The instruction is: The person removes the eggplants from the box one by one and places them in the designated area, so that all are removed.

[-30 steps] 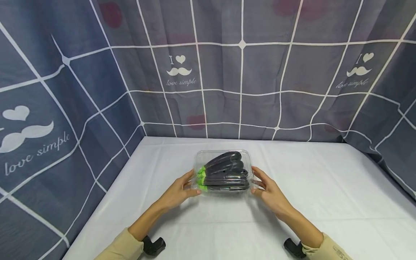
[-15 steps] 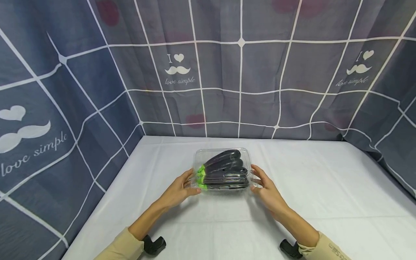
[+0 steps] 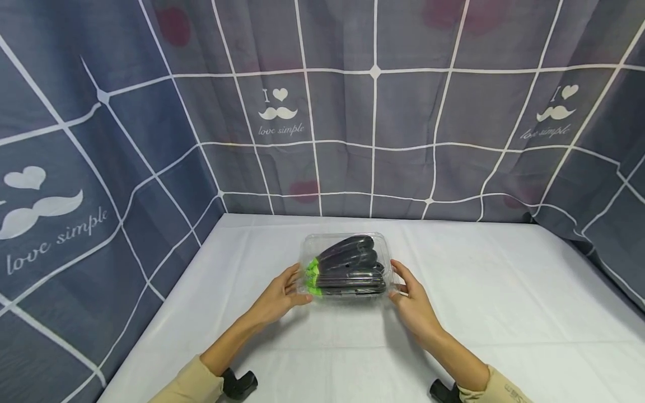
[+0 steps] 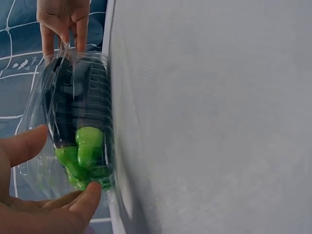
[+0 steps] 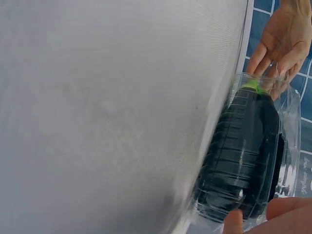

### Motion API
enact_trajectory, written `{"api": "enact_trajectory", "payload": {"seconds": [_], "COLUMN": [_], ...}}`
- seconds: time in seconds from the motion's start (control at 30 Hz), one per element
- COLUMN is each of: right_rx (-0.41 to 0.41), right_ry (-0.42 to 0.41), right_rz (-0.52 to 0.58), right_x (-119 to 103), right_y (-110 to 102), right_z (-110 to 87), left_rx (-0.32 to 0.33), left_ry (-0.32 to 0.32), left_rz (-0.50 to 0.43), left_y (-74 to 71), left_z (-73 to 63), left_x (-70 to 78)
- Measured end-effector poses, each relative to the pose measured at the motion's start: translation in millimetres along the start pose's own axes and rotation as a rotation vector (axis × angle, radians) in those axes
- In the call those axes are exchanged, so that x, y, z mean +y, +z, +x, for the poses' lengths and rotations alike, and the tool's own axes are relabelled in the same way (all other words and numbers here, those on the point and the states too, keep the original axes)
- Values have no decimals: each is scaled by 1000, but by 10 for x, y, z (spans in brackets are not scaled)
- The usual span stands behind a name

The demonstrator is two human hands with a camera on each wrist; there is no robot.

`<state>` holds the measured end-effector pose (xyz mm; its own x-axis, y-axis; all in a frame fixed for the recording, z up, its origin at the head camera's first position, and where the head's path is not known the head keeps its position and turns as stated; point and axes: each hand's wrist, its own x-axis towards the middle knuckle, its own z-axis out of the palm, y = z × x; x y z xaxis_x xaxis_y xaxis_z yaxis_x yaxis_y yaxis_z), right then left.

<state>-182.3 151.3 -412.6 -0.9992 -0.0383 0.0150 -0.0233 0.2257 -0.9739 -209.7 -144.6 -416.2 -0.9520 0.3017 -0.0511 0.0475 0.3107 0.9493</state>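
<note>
A clear plastic clamshell box stands at the middle of the white table, with several dark purple eggplants inside. Their green stem ends point to the left. My left hand holds the box's left end, thumb toward the front and fingers behind. At the opposite end, my right hand grips the box's right edge between thumb and fingers. In the left wrist view the right hand pinches the far rim. The right wrist view shows the left hand at the stem end, some fingertips hidden behind the plastic.
The white cloth-covered table extends around the box. A grey-blue curtain with white lines hangs behind the table and along both sides. Black fittings are at both wrists, by the beige sleeves.
The box and both hands stay in nearly the same place. My right forearm has swung slightly inward, to the left. The head view has shifted a little.
</note>
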Motion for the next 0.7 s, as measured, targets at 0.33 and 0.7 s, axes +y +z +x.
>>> {"api": "enact_trajectory", "payload": {"seconds": [0.33, 0.7], "right_rx": [67, 65], "right_ry": [-23, -87], "right_rz": [-5, -118], "right_x": [11, 24], "right_y": [23, 44], "right_z": [31, 26], "left_rx": [15, 36], "left_ry": [-7, -52], "left_rz": [-13, -16], "left_y": [-7, -25], "left_z": [27, 35], "left_x": [32, 38]}}
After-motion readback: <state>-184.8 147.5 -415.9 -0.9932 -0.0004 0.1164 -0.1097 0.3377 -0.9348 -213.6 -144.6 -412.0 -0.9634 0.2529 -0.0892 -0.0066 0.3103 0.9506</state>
